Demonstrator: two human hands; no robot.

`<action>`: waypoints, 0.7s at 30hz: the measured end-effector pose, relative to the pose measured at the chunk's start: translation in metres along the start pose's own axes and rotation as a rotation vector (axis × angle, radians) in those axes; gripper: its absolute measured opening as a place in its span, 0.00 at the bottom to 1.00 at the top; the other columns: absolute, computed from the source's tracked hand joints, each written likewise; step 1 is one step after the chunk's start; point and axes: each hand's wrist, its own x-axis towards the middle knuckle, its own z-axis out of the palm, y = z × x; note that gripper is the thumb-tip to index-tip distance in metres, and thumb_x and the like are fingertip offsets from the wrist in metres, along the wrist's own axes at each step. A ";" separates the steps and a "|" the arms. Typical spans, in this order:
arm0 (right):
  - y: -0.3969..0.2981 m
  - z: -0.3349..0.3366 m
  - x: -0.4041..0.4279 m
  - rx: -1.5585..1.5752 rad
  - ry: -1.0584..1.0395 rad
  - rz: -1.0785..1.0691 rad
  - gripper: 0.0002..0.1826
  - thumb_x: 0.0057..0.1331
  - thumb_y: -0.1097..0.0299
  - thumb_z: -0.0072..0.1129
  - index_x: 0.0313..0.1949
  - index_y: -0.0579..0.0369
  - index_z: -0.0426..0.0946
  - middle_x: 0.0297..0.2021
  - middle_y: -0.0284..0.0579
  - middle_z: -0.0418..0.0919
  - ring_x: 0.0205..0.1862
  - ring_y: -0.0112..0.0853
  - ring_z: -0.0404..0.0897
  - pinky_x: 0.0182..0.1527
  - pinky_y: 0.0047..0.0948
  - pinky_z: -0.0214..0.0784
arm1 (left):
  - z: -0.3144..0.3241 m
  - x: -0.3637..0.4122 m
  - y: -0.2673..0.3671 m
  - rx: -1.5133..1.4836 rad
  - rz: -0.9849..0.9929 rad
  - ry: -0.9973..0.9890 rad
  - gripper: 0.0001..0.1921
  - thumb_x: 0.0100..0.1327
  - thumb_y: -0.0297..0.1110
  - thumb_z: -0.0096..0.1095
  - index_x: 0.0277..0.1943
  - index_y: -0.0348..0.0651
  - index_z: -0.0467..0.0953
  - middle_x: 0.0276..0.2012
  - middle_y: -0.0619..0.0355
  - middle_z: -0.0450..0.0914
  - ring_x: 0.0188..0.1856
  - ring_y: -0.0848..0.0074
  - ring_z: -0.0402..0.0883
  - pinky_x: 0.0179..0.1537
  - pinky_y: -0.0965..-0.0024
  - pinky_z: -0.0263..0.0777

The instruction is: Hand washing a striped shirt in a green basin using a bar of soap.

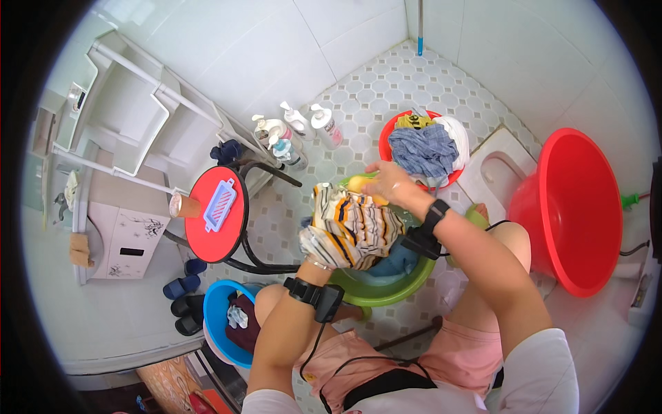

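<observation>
A striped garment [357, 222] in cream, orange and dark blue is bunched above a green basin [408, 294]. My left hand [318, 260] is mostly covered by its cloth, with only the wrist end showing, and holds the garment up from the left. In my right hand [390, 182] is a yellow bar [360, 183], apparently soap, against the garment's upper edge. Wet spots or suds show on the back of that hand. Below the garment, blue cloth [395, 264] lies in the basin's water.
Beyond the basin, a small red basin [385, 142] holds clothes. A large red tub [584, 217] stands right, near a squat toilet [499, 160]. Left are a red-topped stool [199, 243] with a washboard-like blue tray [221, 204] and cup [184, 205], pump bottles [326, 124], and a blue bucket [214, 310].
</observation>
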 end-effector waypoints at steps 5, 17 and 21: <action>-0.049 -0.033 -0.006 0.909 -0.064 0.293 0.16 0.58 0.74 0.58 0.43 0.65 0.65 0.35 0.49 0.76 0.29 0.32 0.79 0.31 0.24 0.75 | -0.018 -0.015 -0.021 -0.012 0.042 0.250 0.30 0.58 0.53 0.49 0.57 0.41 0.65 0.54 0.51 0.69 0.56 0.60 0.66 0.58 0.55 0.56; -0.094 0.054 -0.077 -0.180 0.320 -0.567 0.25 0.64 0.67 0.44 0.62 0.42 0.61 0.53 0.45 0.68 0.56 0.42 0.65 0.53 0.42 0.57 | 0.008 -0.023 -0.015 -2.103 -0.782 0.155 0.28 0.67 0.55 0.32 0.65 0.51 0.55 0.62 0.56 0.61 0.62 0.68 0.61 0.63 0.61 0.54; -0.086 0.045 -0.050 -0.090 0.279 -0.360 0.22 0.66 0.62 0.39 0.61 0.41 0.61 0.56 0.43 0.66 0.58 0.42 0.61 0.53 0.41 0.51 | -0.002 -0.013 -0.009 -2.208 -0.763 0.207 0.28 0.65 0.55 0.37 0.63 0.49 0.58 0.62 0.57 0.62 0.63 0.65 0.61 0.64 0.57 0.52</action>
